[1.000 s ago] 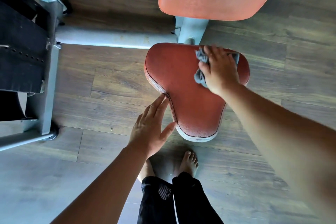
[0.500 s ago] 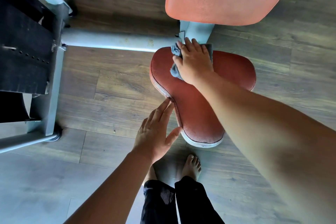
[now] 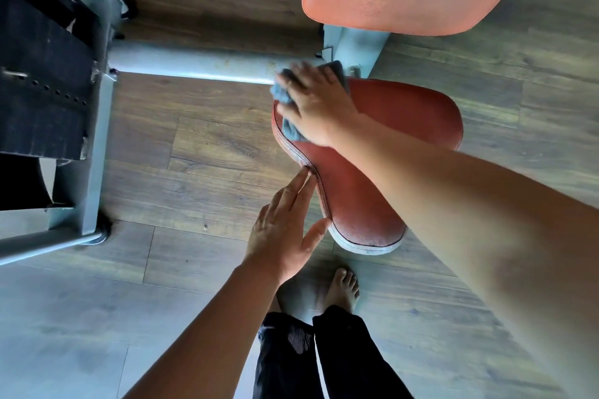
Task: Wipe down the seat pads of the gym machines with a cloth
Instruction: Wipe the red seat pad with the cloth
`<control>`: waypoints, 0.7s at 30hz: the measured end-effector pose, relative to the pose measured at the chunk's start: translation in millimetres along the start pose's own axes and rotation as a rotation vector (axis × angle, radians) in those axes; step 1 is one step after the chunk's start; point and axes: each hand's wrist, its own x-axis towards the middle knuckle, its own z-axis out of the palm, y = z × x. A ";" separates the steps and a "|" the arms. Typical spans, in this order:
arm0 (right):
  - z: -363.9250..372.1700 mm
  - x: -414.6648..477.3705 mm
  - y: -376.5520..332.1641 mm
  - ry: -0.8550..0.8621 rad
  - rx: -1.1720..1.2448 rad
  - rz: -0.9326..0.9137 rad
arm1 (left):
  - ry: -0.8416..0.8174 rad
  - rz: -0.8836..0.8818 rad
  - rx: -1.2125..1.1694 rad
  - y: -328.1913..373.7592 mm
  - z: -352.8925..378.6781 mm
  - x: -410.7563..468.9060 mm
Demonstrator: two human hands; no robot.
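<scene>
Right hand [image 3: 319, 107], grip spread flat, presses cloth [image 3: 284, 96] on seat pad [image 3: 405, 113] at its 10 o'clock corner. Left hand [image 3: 282, 233] — fingers straight — touches the 8 o'clock rim. Judged mid-wipe; 6 o'clock end probably remains.

— Cameras on the list?
— One entry: head-worn, wide-angle. Faces steeply down and a little forward, close over the seat pad [image 3: 372, 204], the wearer's legs [image 3: 343, 363] at the lower edge, floor [image 3: 194, 155] filling the rest.
</scene>
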 end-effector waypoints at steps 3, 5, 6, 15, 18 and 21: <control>8.1 -49.8 8.0 -0.056 -0.092 -0.412 | -0.014 -0.021 -0.006 3.4 2.3 -4.2; 2.9 -52.8 28.4 -0.108 -0.098 -0.488 | -0.004 -0.014 -0.014 5.2 4.5 -7.1; 0.6 -45.7 36.9 -0.115 -0.106 -0.456 | 0.002 -0.011 -0.016 5.8 5.5 -7.7; 21.6 -116.2 -5.3 0.056 -0.022 -0.052 | 0.003 -0.019 -0.033 5.8 9.3 -8.0; 27.1 -143.3 0.2 0.040 -0.002 -0.064 | 0.007 -0.018 -0.042 6.5 8.8 -8.4; 21.8 -116.7 16.4 0.047 0.027 0.058 | 0.020 0.005 -0.051 6.4 7.9 -8.0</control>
